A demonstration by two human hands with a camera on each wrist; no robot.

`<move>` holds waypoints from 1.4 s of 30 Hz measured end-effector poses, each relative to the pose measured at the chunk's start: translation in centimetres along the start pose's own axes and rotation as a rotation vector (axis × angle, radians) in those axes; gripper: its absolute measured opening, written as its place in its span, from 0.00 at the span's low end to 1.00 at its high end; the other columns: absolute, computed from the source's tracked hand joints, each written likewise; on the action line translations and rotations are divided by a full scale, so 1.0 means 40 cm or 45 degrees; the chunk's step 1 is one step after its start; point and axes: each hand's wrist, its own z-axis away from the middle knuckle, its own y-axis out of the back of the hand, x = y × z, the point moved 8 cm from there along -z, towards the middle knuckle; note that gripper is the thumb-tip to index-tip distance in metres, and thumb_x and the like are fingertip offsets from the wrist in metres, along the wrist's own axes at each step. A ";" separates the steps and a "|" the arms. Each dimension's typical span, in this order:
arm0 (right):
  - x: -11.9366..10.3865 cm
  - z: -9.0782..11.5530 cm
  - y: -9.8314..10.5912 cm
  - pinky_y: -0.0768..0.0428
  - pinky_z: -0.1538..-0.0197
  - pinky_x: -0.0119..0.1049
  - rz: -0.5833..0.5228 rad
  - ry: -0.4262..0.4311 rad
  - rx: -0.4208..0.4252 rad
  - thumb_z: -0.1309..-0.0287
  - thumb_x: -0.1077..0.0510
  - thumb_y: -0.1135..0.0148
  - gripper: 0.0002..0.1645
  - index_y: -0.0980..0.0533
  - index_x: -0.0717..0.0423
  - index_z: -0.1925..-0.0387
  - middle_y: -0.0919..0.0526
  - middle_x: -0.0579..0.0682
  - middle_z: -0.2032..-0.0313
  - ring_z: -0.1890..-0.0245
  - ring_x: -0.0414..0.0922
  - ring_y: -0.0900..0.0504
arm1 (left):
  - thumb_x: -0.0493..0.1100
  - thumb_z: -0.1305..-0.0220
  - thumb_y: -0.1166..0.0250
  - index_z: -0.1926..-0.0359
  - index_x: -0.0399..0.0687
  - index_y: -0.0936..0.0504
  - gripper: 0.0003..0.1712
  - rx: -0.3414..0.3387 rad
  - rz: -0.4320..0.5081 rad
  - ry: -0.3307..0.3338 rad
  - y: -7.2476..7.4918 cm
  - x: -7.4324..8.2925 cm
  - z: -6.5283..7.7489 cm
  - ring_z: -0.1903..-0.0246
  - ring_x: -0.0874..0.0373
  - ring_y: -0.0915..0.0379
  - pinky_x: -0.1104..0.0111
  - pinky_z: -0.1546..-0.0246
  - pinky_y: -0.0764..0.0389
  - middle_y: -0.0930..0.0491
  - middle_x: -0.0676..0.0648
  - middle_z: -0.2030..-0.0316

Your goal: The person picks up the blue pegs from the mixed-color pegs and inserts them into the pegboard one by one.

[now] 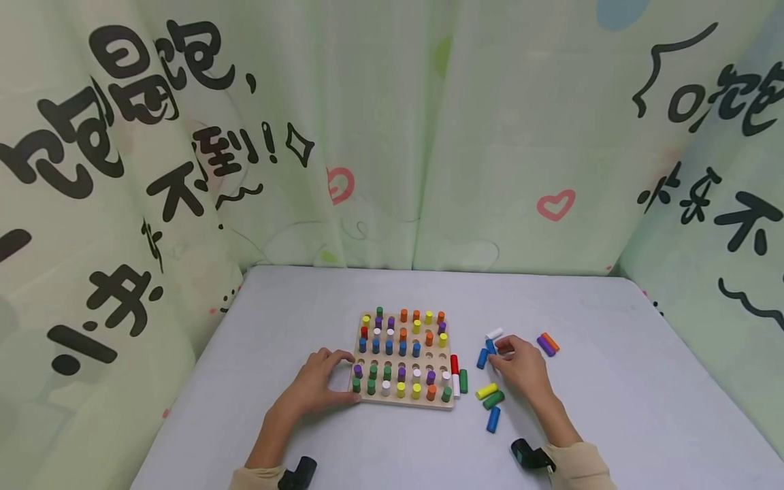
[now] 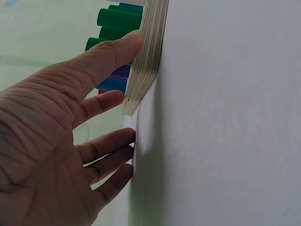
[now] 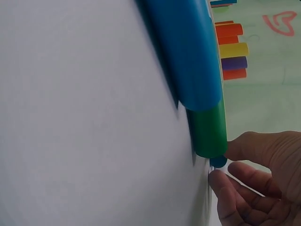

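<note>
A wooden pegboard (image 1: 404, 401) carries rows of coloured pegs. At its near left corner is my left hand (image 1: 318, 382), thumb on the near edge and index fingertip at the left side. In the left wrist view the thumb (image 2: 120, 49) touches the layered edge, the other fingers straight and apart from the board. Right of the board, my right hand (image 1: 519, 364) is bent over a blue peg (image 1: 491, 346), thumb and fingertips right at it; I cannot tell if they pinch it. The blue peg's end (image 3: 218, 162) shows by the thumb in the right wrist view.
Another blue peg (image 1: 482, 358) and a white peg (image 1: 494, 333) lie beside the right hand. Orange (image 1: 550, 341) and purple (image 1: 545, 346) pegs are farther right. Yellow (image 1: 486, 390), green (image 1: 493, 399) and blue (image 1: 493, 420) pegs lie nearer. Red (image 1: 454, 364) and white pegs lie along the board.
</note>
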 end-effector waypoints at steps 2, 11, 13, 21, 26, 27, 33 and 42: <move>0.003 -0.002 0.000 0.15 0.55 0.48 0.012 -0.005 0.002 0.39 0.63 0.31 0.18 0.23 0.69 0.51 0.16 0.64 0.56 0.59 0.57 0.17 | 0.59 0.53 0.18 0.42 0.60 0.22 0.38 0.000 0.006 0.004 0.000 0.000 0.001 0.52 0.51 0.33 0.49 0.47 0.23 0.28 0.49 0.56; 0.011 -0.002 0.002 0.16 0.52 0.51 0.037 -0.027 0.018 0.39 0.66 0.33 0.15 0.22 0.69 0.52 0.16 0.63 0.57 0.61 0.55 0.17 | 0.58 0.53 0.18 0.42 0.59 0.22 0.37 -0.001 0.006 0.002 0.002 0.003 0.001 0.51 0.51 0.33 0.50 0.46 0.23 0.27 0.49 0.56; 0.011 -0.001 0.003 0.16 0.53 0.51 0.031 -0.025 0.020 0.39 0.66 0.33 0.14 0.22 0.68 0.53 0.16 0.63 0.58 0.61 0.54 0.17 | 0.58 0.53 0.18 0.42 0.59 0.22 0.37 -0.003 0.004 0.005 0.002 0.004 0.002 0.51 0.51 0.33 0.50 0.47 0.23 0.27 0.49 0.56; 0.010 0.006 0.008 0.16 0.53 0.51 0.017 -0.004 0.051 0.39 0.66 0.34 0.14 0.22 0.69 0.53 0.15 0.63 0.59 0.61 0.54 0.17 | 0.59 0.53 0.18 0.42 0.59 0.22 0.38 -0.006 0.014 0.006 0.001 0.003 0.001 0.51 0.51 0.33 0.50 0.47 0.23 0.28 0.49 0.56; 0.015 0.018 0.006 0.17 0.51 0.51 -0.032 -0.021 0.062 0.38 0.66 0.35 0.15 0.22 0.68 0.51 0.15 0.62 0.58 0.60 0.54 0.17 | 0.59 0.52 0.18 0.41 0.59 0.22 0.38 -0.007 0.012 0.005 0.000 0.002 0.001 0.51 0.51 0.33 0.50 0.47 0.23 0.28 0.49 0.55; 0.015 0.020 0.006 0.16 0.51 0.51 -0.044 -0.021 0.064 0.38 0.66 0.35 0.15 0.22 0.68 0.51 0.15 0.62 0.58 0.59 0.54 0.17 | 0.59 0.52 0.18 0.41 0.59 0.22 0.38 -0.006 0.011 0.004 0.001 0.002 0.001 0.51 0.51 0.33 0.50 0.47 0.23 0.27 0.49 0.55; 0.012 0.035 0.006 0.15 0.53 0.46 -0.103 -0.019 0.087 0.38 0.65 0.35 0.15 0.21 0.67 0.51 0.15 0.61 0.58 0.59 0.54 0.17 | 0.59 0.52 0.18 0.42 0.59 0.22 0.37 -0.002 0.011 0.005 0.002 0.004 0.002 0.52 0.52 0.34 0.51 0.48 0.24 0.28 0.49 0.55; -0.003 0.051 0.002 0.15 0.53 0.39 -0.152 -0.014 0.091 0.37 0.64 0.33 0.15 0.21 0.65 0.50 0.14 0.60 0.57 0.57 0.53 0.16 | 0.58 0.53 0.18 0.42 0.58 0.22 0.38 0.004 0.009 -0.002 0.003 0.004 0.002 0.51 0.51 0.33 0.49 0.46 0.23 0.27 0.48 0.55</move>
